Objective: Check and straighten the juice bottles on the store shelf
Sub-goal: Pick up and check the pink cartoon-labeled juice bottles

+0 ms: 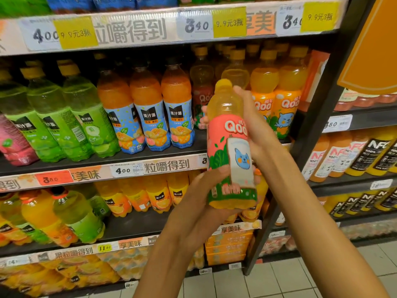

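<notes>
Both hands grip the upright Qoo bottle [231, 147], left hand [206, 190] lowest.

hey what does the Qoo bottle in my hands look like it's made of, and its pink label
Qoo bottle: looks like clear glossy plastic; the yellow juice shows through its upper part and highlights glint there. Pink label: seemingly a thin printed plastic sleeve, smooth and slightly shiny, wrapped tight around the body. Paper can't be ruled out.
</notes>
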`<state>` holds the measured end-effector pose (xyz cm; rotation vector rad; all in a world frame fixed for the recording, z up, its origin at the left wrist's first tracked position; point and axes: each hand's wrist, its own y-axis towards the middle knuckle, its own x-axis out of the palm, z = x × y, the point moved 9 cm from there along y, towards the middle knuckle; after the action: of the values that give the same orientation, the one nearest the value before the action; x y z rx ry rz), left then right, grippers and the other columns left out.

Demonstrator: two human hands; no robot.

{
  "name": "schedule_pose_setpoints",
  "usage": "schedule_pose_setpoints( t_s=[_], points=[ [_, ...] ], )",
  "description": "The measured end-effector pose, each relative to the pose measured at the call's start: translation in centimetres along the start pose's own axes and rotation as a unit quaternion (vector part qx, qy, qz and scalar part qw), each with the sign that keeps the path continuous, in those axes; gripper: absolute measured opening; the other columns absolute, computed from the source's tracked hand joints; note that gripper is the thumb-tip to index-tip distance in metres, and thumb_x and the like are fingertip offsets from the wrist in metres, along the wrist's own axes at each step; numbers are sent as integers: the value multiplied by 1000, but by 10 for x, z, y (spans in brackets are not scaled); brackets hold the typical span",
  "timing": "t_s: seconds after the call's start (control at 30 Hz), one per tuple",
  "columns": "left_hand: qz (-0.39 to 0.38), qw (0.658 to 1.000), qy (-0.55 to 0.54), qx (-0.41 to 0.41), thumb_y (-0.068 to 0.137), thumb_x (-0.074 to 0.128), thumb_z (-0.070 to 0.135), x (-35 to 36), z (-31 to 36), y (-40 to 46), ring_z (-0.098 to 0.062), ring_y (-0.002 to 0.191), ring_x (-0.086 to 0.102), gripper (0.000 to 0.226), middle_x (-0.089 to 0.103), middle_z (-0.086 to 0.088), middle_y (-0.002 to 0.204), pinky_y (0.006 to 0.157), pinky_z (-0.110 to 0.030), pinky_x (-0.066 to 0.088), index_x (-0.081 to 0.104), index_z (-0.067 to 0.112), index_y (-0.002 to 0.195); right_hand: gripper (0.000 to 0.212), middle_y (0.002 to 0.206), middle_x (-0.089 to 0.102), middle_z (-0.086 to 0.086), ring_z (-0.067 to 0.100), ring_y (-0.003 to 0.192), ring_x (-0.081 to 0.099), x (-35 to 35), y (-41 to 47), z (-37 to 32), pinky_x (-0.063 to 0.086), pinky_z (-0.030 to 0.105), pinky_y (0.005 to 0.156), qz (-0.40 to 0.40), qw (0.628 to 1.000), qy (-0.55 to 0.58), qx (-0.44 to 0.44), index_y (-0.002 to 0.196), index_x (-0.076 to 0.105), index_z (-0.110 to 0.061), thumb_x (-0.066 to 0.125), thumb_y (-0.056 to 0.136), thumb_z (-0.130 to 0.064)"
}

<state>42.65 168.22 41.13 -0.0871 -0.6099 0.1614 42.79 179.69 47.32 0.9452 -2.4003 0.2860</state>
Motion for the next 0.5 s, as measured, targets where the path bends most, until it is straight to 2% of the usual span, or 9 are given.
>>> schedule_pose_setpoints(
  t_s=[0.07,0.2,0.3,0.37,0.5],
  points=[
    [-20,997,52,44,73,70,24,-3,5,0,-25,97,67,53,70,-13,110,91,-47,51,58,10,122,37,87,73,15,23,66,70,0,0,-18,56,28,58,-9,998,-9,-64,102,59,-7,43,99,-39],
    [9,973,205,107,70,75,34,-17,16,7,-18,101,68,52,72,0,109,81,-29,55,58,25,118,34,97,73,15,26,83,71,0,-8,-31,56,29,64,-10,991,-38,-129,108,58,-6,44,98,-35],
    [16,960,243,138,66,84,24,-17,19,10,-15,89,71,53,74,2,99,67,-20,55,58,26,112,37,101,73,9,20,92,69,8,-16,-40,55,29,70,-18,976,-132,-171,105,65,-8,48,91,-38],
    [32,950,258,171,67,81,14,-19,22,11,-14,88,71,50,74,2,98,68,-20,55,57,25,110,36,100,74,2,17,92,69,19,-26,-45,55,30,73,-39,956,-206,-207,103,69,-13,44,94,-38],
    [43,936,264,228,65,77,5,-23,32,12,-12,93,69,56,72,3,102,72,-20,54,55,26,112,31,110,71,1,18,108,65,34,-48,-47,53,33,87,-111,937,-227,-242,112,65,-15,40,101,-29]
  ],
)
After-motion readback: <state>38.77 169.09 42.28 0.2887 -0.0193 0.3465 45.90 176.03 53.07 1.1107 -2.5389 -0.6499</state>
